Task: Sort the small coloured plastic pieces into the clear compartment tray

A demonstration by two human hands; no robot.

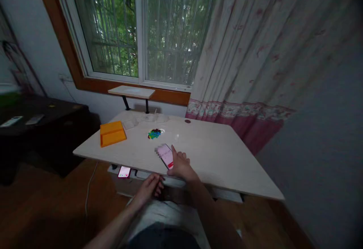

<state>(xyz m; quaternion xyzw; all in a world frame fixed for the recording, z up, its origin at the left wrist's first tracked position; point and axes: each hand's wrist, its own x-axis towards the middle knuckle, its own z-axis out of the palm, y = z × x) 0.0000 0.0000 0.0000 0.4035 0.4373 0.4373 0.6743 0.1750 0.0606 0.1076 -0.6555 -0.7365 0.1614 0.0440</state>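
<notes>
Orange tray point(113, 129), two-part, at left of surface point(215, 147); clear container point(129, 124) just beside it, contents indistinct. Multicoloured pieces point(154, 133) heaped centrally. Phone point(165, 154) flat near front edge; right hand point(180, 164) beside it, index extended, thumb apart. Left hand point(151, 185) curled below; cannot tell whether holding anything.

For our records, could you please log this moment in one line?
Right hand: at phone, index finger extended | Left hand: near table, fingers curled | Nearby: multicolored pile, orange tray
</notes>
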